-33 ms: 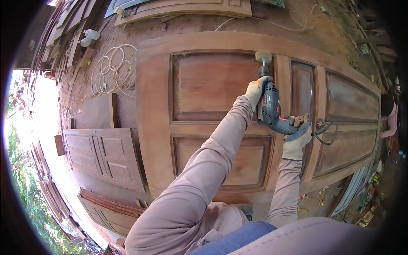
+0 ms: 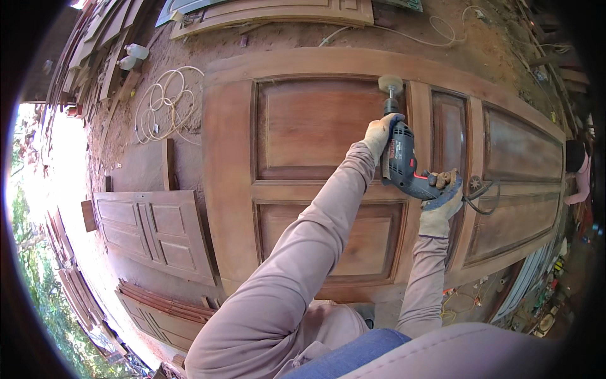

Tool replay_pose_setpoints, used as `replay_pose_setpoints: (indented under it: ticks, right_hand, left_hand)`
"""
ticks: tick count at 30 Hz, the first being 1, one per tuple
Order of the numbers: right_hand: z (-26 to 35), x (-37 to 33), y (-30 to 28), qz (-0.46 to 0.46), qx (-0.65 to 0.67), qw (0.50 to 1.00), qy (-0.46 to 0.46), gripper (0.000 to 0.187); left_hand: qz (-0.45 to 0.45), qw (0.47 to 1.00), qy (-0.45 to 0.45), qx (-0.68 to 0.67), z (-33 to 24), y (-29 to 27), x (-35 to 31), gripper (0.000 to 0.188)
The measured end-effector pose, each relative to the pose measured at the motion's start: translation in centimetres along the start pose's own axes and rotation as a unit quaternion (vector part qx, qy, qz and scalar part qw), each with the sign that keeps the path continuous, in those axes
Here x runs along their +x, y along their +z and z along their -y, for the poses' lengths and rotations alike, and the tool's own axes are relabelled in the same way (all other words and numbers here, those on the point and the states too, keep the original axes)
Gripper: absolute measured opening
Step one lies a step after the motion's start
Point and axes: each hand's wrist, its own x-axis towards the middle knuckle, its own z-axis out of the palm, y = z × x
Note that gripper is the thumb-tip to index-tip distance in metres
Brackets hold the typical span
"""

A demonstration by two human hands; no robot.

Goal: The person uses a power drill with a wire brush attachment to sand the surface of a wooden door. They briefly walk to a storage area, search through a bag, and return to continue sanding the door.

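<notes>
Just dark drill (image 2: 404, 165), pale round pad, both hands.

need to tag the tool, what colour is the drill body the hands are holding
Dark blue-grey with red accents; the drill shows best in the head view.

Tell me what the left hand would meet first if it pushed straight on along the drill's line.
Probably the round buffing pad on the electric drill, just ahead of the left hand; past it the wooden door. Depth is unclear.
</notes>
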Motion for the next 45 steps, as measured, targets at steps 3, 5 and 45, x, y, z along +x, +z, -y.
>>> replay_pose_setpoints:
  ticks: [3,5,45]
  right_hand:
    - [-2.5,-0.5,0.1,0.001,-0.006,1.0,-0.003,0.031]
    - [-5.0,-2.4,1.2,0.008,-0.028,0.999,-0.016,0.031]
    - [-5.9,-22.0,-1.6,-0.212,0.071,0.975,0.023,0.032]
  left_hand:
    - [0.014,1.0,0.001,-0.028,-1.1,-2.4,-0.6,0.026]
    - [-0.008,1.0,0.018,-0.013,-2.8,-5.0,-3.0,0.026]
    - [0.146,0.922,-0.13,0.334,3.7,-5.4,-10.4,0.027]
